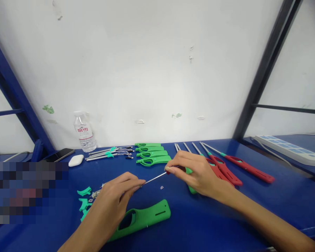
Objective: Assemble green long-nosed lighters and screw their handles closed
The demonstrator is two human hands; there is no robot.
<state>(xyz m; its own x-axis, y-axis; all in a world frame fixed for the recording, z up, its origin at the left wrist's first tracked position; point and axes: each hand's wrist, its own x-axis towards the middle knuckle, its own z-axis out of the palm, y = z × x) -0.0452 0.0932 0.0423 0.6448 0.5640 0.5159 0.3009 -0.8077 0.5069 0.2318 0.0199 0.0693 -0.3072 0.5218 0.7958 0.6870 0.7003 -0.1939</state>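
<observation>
My right hand [193, 171] is closed around the dark red handle of a screwdriver, whose thin metal shaft [155, 177] points left. At the shaft's tip, the thumb and fingers of my left hand [115, 194] pinch together on something too small to make out. Below lies a green lighter casing [152, 213], its left end partly hidden by my left hand. A small pale piece [162, 187] rests on the blue table [199, 224] under the shaft. Another green part [191, 187] shows beneath my right hand.
Green casing halves [153, 160], metal tubes with wires [99, 156] and a water bottle [84, 133] line the back. Red-handled lighters [249, 169] lie right. Teal triggers [84, 204], a white case [76, 160] and a phone [60, 154] are left. A power strip [291, 148] sits far right.
</observation>
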